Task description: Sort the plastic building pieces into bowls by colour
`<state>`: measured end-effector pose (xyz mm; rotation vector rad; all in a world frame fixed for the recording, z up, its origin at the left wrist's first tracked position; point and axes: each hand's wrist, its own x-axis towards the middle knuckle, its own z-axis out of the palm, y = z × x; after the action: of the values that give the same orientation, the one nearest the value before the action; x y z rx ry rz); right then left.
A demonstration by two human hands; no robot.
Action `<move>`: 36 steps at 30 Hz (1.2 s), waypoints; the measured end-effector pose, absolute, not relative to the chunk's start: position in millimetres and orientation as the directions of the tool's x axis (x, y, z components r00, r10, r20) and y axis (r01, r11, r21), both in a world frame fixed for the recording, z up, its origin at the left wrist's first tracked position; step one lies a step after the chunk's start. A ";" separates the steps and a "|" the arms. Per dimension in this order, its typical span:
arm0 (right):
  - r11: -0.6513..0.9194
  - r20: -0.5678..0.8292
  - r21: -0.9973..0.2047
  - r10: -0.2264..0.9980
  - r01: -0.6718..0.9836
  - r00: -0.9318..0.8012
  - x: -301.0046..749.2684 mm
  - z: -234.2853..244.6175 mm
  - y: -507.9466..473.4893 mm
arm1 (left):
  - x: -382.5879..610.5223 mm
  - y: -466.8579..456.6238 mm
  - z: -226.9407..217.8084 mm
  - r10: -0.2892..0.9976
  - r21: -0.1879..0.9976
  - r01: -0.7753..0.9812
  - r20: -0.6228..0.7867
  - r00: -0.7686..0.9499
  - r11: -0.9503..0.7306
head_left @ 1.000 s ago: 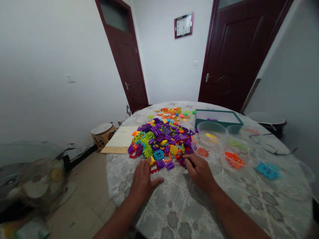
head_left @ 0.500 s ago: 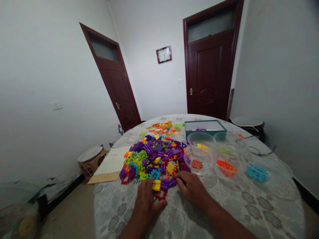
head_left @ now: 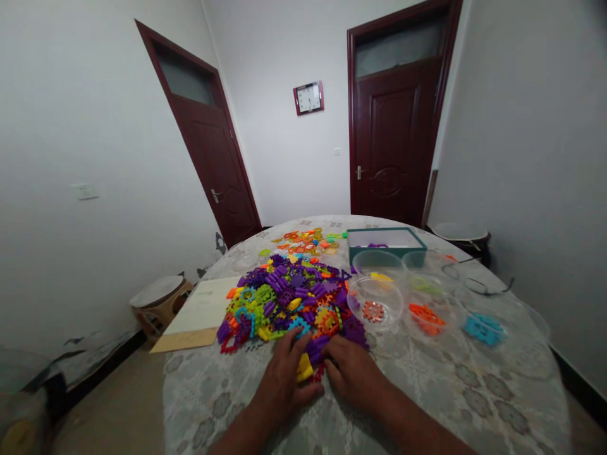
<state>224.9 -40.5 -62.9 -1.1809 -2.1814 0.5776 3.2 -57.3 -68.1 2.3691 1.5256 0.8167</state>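
My left hand (head_left: 283, 376) lies at the near edge of a heap of coloured plastic building pieces (head_left: 265, 296), fingers curved along a yellow building piece (head_left: 304, 368) and thumb stretched out below it. A ribbed purple building piece (head_left: 317, 349) adjoins the yellow one. On that purple piece my right hand (head_left: 355, 370) closes with bent fingers; its fingertips are partly hidden. Just below, between the hands, a bit of a red toothed piece (head_left: 319, 373) shows.
Clear plastic bowls to the right hold a red-orange gear piece (head_left: 373, 311), orange pieces (head_left: 427, 318) and blue pieces (head_left: 484, 328). Behind them stand a green-edged box (head_left: 386, 254) and eyeglasses (head_left: 488, 289). Orange pieces (head_left: 301, 240) lie farther back; a pale board (head_left: 199, 309) lies left.
My right hand has moved in toward my left, and the purple and yellow pieces have tilted. An orange gear-shaped piece now shows on the heap near my hands. The view has shifted slightly.
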 end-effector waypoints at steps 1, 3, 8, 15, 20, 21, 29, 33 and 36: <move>0.512 0.284 -0.611 0.854 0.604 -0.436 224.7 -62.8 -40.6 | 4.0 -56.1 -68.4 0.885 0.440 0.776 0.335 0.325 -0.451; 0.515 0.282 -0.603 0.852 0.610 -0.441 224.0 -62.1 -40.8 | 6.1 -53.6 -70.1 0.877 0.405 0.789 0.343 0.337 -0.462; 0.514 0.255 -0.582 0.851 0.630 -0.458 221.2 -56.9 -41.1 | 14.9 -49.0 -69.1 0.842 0.299 0.814 0.392 0.370 -0.498; 0.529 0.234 -0.561 0.839 0.637 -0.492 223.4 -52.2 -40.1 | 25.9 -48.2 -55.8 0.818 0.225 0.816 0.383 0.428 -0.533; 0.543 0.273 -0.583 0.831 0.604 -0.484 224.5 -52.0 -41.1 | 22.9 -49.1 -57.3 0.802 0.184 0.822 0.413 0.432 -0.538; 0.551 0.296 -0.593 0.827 0.587 -0.478 224.0 -52.7 -41.3 | 21.0 -48.6 -59.1 0.792 0.168 0.823 0.430 0.435 -0.543; 0.538 0.483 -0.454 0.819 0.710 -0.311 234.6 -39.0 -39.9 | 8.9 -35.4 -77.1 0.724 0.088 0.843 0.564 0.398 -0.531; 0.435 0.631 -0.329 0.761 0.838 -0.147 256.3 -15.6 -38.3 | 10.1 -33.9 -72.1 0.748 0.139 0.828 0.528 0.402 -0.544; 0.272 0.618 -0.270 0.784 0.924 -0.050 268.7 -7.4 -37.0 | 10.1 -35.3 -64.5 0.767 0.201 0.804 0.495 0.409 -0.559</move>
<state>268.7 -37.0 -7.4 -1.5427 -1.8612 -0.2600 10.1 -35.3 -64.5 2.6935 1.5034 0.8860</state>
